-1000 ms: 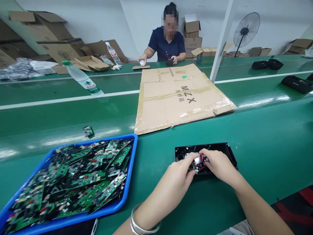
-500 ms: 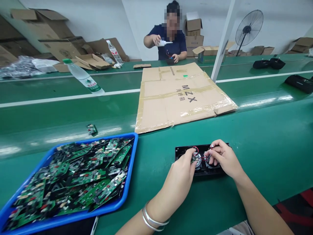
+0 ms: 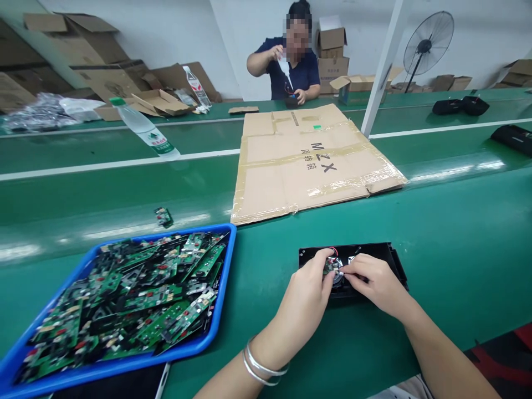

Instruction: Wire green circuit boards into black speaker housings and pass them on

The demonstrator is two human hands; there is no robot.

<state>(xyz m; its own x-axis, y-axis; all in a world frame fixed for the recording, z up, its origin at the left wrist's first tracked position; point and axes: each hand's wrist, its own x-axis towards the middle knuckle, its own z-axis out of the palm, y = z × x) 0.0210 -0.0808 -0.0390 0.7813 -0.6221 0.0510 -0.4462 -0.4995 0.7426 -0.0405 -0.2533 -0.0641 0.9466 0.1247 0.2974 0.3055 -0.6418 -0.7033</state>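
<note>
Item: flat black plastic housing, lying on the green table at your 12 o'clock. Your left hand, grip pinched, holds a small green circuit board with red wire over the housing's round speaker recess. Your right hand, grip pinched on the same board from 3 o'clock, fingertips meeting the left's. At 9 o'clock: blue plastic tray heaped with green circuit boards. At 12 o'clock, farther: flattened brown cardboard sheet.
</note>
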